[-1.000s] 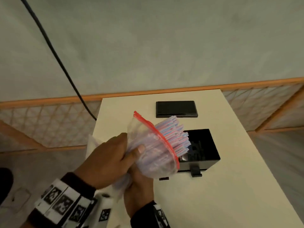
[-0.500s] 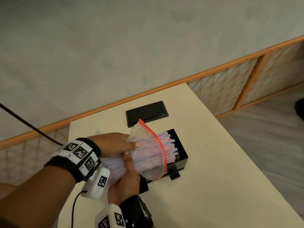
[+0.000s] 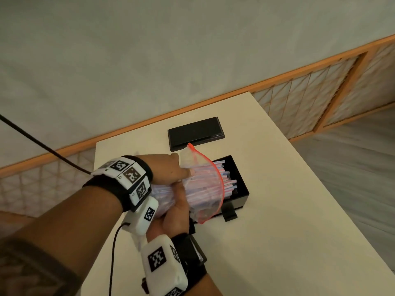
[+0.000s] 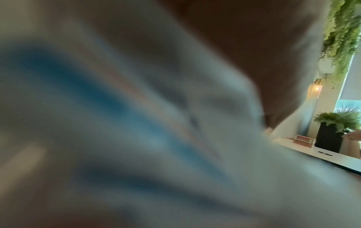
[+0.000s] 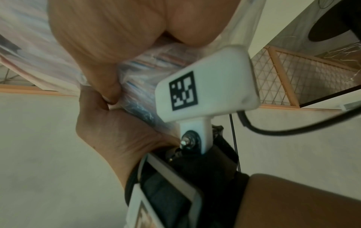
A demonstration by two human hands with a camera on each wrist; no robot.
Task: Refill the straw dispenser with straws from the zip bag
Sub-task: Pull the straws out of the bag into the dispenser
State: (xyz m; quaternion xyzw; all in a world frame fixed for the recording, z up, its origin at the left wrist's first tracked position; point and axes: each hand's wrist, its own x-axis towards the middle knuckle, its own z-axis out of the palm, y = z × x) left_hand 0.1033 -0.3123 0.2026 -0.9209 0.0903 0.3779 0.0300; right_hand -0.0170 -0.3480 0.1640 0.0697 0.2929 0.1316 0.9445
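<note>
Presently the zip bag is gripped by both the left hand and right hand, its straws pointing lengthwise beyond the fingers into the open dispenser.

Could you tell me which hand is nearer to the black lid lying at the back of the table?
Left. The left hand grips the top of the zip bag just in front of the lid; the right hand holds the bag from below, farther from it.

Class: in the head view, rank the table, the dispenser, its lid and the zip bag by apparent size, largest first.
1. table
2. zip bag, nearer the camera, so flattered
3. dispenser, partly hidden, and lid: too alike to rank
</note>
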